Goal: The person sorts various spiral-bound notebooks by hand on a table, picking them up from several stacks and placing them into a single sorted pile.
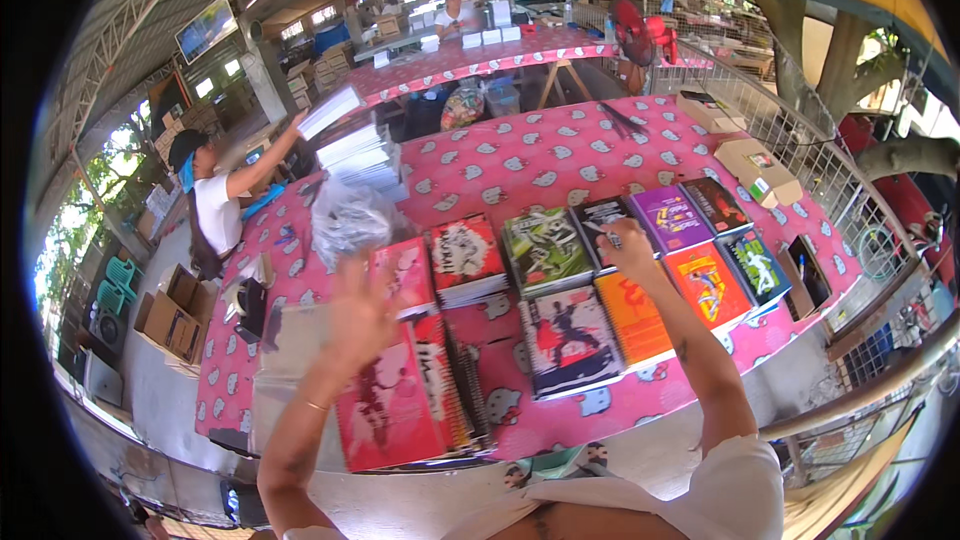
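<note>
My left hand [362, 312], smeared by motion, hovers over the left side of the table, in front of a pink-covered notebook [408, 275]. Below it lies a stack topped by a red-and-pink spiral notebook [385, 405], with more spiral-bound edges [452, 390] at its right. My right hand [628, 245] is over a black-covered notebook [597, 215] in the far row, its fingers curled together; what they grip is unclear. Around it are stacks with green [547, 250], purple [670, 218], orange [632, 315] and white-and-navy [572, 335] covers.
A clear plastic bag [350, 215] lies beside tall white paper stacks [360, 160]. Across the table's left side, a person [215, 190] reaches toward the paper. Brown boxes [757, 170] line the right edge by a wire fence. A red fan [640, 30] stands behind.
</note>
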`<state>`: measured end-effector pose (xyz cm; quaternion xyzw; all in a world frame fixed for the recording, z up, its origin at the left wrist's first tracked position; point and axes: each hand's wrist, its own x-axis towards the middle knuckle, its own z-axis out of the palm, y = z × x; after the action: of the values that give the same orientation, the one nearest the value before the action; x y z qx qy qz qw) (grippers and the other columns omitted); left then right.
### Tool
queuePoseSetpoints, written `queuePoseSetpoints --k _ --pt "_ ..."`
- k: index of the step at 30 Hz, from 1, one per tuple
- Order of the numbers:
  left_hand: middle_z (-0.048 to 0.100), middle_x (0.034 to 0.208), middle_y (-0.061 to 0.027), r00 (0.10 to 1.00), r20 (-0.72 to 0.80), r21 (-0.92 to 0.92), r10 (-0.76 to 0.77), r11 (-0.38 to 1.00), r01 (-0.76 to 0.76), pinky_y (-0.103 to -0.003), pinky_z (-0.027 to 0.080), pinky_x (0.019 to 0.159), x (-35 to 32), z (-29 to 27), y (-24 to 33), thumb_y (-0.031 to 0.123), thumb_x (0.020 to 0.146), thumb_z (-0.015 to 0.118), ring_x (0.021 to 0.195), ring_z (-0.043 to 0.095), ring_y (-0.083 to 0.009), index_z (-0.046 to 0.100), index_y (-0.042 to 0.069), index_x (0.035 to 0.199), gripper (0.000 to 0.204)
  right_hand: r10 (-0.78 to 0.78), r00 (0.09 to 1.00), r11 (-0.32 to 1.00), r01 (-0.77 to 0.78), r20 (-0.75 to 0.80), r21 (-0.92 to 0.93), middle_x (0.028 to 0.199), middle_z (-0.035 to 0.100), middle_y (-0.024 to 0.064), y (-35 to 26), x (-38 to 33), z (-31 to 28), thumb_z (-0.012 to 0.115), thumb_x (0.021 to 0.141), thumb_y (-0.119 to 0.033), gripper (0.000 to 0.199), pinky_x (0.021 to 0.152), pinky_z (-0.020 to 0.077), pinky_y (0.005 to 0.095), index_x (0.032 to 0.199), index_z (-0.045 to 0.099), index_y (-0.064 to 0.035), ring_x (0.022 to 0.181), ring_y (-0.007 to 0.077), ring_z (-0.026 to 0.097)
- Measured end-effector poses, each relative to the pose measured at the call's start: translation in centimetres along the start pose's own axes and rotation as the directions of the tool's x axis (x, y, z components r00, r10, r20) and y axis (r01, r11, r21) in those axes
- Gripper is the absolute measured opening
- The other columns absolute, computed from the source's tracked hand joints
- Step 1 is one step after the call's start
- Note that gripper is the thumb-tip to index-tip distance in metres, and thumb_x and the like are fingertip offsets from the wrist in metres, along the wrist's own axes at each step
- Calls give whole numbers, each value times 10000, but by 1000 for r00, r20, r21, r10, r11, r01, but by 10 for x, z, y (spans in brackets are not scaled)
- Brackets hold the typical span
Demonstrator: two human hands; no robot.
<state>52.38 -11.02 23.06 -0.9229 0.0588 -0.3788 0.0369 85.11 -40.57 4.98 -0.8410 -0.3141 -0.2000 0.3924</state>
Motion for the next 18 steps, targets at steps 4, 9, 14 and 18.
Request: queuePoseSetpoints --k 4,9,14,18 --pt "602 1131 -226 993 -2 -156 -120 981 118 -467 489 871 115 64 40 308 880 652 1032 594 -406 561 24 1227 457 387 921 887 -359 41 -290 1268 521 232 93 44 -22 679 823 -449 542 957 455 491 1223 610 -89 1172 416 523" --pt "545 1214 -294 650 337 160 -681 722 673 -502 498 892 41 278 43 462 794 729 1108 573 -445 506 -6 1267 702 411 801 877 -216 436 -429 1414 360 283 22 38 39 715 705 -633 957 1049 322 588 1425 360 -111 1317 446 372" --pt "624 1074 -285 255 490 175 -833 381 908 -474 511 873 21 309 75 457 710 778 1030 630 -413 460 -125 1200 825 491 763 865 -370 420 -337 1332 481 256 98 55 0 792 694 -461 909 974 431 500 1429 355 -153 1208 411 504" --pt "664 978 -254 604 243 94 -759 638 764 -494 528 797 99 287 52 242 830 644 940 660 -400 520 -26 1108 405 388 872 796 -481 299 369 1214 595 187 151 84 -38 690 782 -57 706 883 513 404 1428 423 -153 1070 326 617"
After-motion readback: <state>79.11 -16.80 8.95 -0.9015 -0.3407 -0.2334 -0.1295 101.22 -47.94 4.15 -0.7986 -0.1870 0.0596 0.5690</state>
